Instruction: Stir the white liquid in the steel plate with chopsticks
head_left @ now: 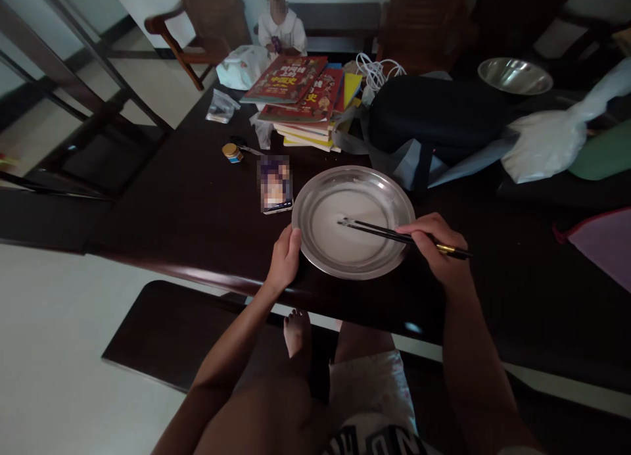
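Observation:
A wide steel basin [353, 271] stands near the front edge of the dark table, with a whitish layer [340, 235] over its bottom; I cannot tell whether it is liquid or powder. My left hand [286, 258] grips the basin's left rim, thumb on top and fingers hidden underneath. In my right hand [438, 244] is a pair of black chopsticks [379, 231] with gold bands near the back end. Their tips rest in the white layer near the basin's middle and have white bits on them.
Just left of the basin lies a phone [276, 185], near a small jar [232, 153] and scissors [249, 149]. Behind are stacked books [300, 100], white cable [377, 72], a black case [438, 116] and another steel bowl [515, 77]. A person [282, 31] is across the table.

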Demonstrator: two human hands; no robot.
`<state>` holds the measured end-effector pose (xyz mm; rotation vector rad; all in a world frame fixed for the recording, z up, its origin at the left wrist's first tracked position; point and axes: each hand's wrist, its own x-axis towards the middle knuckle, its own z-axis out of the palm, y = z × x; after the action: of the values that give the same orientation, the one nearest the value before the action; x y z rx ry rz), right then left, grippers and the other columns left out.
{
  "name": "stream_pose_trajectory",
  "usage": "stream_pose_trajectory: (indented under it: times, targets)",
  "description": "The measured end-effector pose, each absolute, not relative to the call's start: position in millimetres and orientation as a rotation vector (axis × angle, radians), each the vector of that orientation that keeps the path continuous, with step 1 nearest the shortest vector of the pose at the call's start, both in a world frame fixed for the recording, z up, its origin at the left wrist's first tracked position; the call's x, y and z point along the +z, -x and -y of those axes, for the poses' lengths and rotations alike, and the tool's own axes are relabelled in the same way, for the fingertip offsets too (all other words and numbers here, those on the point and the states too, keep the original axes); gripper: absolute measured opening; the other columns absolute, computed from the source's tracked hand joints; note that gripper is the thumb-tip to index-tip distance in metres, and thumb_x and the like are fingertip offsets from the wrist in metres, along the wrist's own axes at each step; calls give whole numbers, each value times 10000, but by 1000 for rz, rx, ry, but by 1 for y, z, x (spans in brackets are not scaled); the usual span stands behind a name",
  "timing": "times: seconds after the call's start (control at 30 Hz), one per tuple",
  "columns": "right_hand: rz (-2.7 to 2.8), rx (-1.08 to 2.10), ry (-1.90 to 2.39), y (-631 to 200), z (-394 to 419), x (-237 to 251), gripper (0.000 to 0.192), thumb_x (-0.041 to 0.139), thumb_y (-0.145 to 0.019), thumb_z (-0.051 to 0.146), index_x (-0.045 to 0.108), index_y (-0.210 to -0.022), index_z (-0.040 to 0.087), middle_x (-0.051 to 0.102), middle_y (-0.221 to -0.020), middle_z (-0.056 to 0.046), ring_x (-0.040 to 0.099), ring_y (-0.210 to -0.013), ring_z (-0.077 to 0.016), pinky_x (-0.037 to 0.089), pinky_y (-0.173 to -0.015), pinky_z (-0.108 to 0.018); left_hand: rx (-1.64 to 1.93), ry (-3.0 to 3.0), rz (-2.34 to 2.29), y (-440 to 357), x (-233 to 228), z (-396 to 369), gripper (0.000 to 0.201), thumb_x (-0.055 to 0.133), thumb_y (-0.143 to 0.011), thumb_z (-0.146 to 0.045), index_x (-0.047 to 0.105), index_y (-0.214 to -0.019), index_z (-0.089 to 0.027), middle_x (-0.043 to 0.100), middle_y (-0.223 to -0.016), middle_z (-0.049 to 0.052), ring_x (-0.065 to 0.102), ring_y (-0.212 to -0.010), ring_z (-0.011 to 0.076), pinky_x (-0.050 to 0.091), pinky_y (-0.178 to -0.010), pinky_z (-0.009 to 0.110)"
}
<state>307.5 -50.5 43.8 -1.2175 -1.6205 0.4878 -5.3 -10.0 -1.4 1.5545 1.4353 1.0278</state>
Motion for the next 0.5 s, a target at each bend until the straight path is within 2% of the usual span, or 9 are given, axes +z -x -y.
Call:
stream_pose_trajectory:
  times: [0.1, 0.2, 0.33, 0.5]
  targets:
    - [1463, 387, 1216, -310, 49, 43, 202, 621, -1002, 281, 811, -932, 280, 799, -837, -23, 719, -833, -223, 564, -766, -391, 1036, -1560, -1417, 5, 0, 10, 734, 359, -1019, -723, 718, -1263, -131, 742, -1326, 168, 671, -1268, 310, 482, -1133, 454]
    - [1372, 453, 1189, -310, 52, 44, 216, 609, -1010, 297, 802, -915, 278, 773, -729, -6, 704, -743, -213, 546, -697, -373, 1038, -1558, -1420, 5, -2, 9, 730, 363, -1017, -723, 725, -1247, -133, 754, -1291, 163, 690, -1220, 302, 494, -1116, 450]
    - [1585, 630, 1203, -307, 54, 47, 187, 635, -996, 279, 819, -968, 301, 795, -880, -14, 712, -843, -216, 558, -760, -383, 1033, -1553, -1437, 6, -5, 9, 723, 373, -1016, -715, 728, -1246, -129, 760, -1271, 169, 702, -1192, 305, 505, -1104, 462]
    - [1495, 459, 1251, -311, 50, 44, 201, 628, -1000, 316, 819, -943, 289, 800, -873, -28, 722, -866, -232, 564, -786, -405, 1044, -1554, -1420, 5, -3, 10, 706, 377, -1027, -687, 713, -1285, -123, 740, -1335, 176, 669, -1290, 312, 481, -1152, 456]
